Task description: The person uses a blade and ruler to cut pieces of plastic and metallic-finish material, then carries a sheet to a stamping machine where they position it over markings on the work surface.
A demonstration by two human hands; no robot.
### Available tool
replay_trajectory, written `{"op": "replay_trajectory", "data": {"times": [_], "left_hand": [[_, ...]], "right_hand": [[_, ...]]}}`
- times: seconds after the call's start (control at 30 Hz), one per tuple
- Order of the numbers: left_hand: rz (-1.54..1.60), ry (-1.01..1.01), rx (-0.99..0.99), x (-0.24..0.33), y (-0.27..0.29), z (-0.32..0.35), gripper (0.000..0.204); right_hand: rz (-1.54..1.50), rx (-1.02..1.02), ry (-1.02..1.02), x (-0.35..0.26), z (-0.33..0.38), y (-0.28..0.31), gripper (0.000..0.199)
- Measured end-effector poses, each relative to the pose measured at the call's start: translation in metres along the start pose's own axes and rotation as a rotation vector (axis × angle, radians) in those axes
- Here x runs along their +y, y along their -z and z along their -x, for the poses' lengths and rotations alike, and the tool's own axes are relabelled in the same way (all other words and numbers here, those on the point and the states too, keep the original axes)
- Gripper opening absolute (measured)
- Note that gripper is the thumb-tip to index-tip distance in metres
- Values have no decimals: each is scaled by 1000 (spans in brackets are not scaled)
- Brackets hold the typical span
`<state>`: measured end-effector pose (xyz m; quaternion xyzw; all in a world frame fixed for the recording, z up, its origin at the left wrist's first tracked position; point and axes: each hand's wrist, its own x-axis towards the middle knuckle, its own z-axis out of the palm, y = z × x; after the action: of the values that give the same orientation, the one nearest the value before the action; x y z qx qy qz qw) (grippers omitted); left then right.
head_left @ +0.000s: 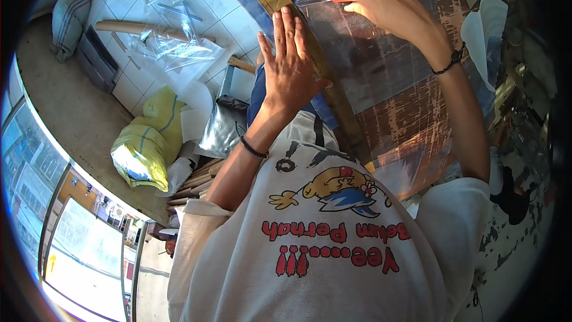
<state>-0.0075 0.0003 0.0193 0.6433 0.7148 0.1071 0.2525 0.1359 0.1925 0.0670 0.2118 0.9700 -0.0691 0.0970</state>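
My left hand (288, 74) lies flat with its fingers stretched out, pressing on a long yellowish-brown straightedge (341, 107). This bar runs slantwise from the far end of the worktable down towards my body. In my right hand (390, 12) is a slim cutter knife (317, 2) with a bit of red at the handle. Its thin metal tip points left and rests close to the right edge of the straightedge, near the far end. Most of the handle is hidden by my fingers. Under both hands spreads a worn, dark blue and brown work surface (375, 74).
White floor tiles (208, 9) with clear plastic wrap (173, 48) and a cardboard tube (140, 27) are at the left. Nearer lies a yellow sack (149, 134) beside a silvery-black bag (224, 125). A curled white sheet (485, 36) sits at the table's right side.
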Motion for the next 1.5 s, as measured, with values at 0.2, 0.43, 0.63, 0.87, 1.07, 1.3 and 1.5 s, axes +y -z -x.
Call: {"op": "replay_trajectory", "data": {"times": [0.2, 0.43, 0.63, 0.87, 1.07, 1.3, 1.5], "left_hand": [[18, -2, -10, 0, 2, 1, 133], [15, 4, -30, 0, 4, 0, 130], [12, 12, -35, 0, 5, 3, 128], [30, 21, -39, 0, 6, 3, 128], [16, 7, -42, 2, 6, 2, 126], [-4, 17, -65, 0, 5, 4, 128], [-3, -6, -41, 3, 6, -1, 130]], "right_hand": [[-93, -54, 98, 7, -13, 11, 39], [-123, -142, 78, 19, -20, 14, 36], [-169, -193, 50, 9, -24, 19, 37], [-150, -256, 82, 13, -34, 31, 35], [-134, -263, 124, 17, -32, 31, 35], [-67, -434, 50, 21, -36, 35, 34], [147, -223, 16, 44, 4, 45, 37]]}}
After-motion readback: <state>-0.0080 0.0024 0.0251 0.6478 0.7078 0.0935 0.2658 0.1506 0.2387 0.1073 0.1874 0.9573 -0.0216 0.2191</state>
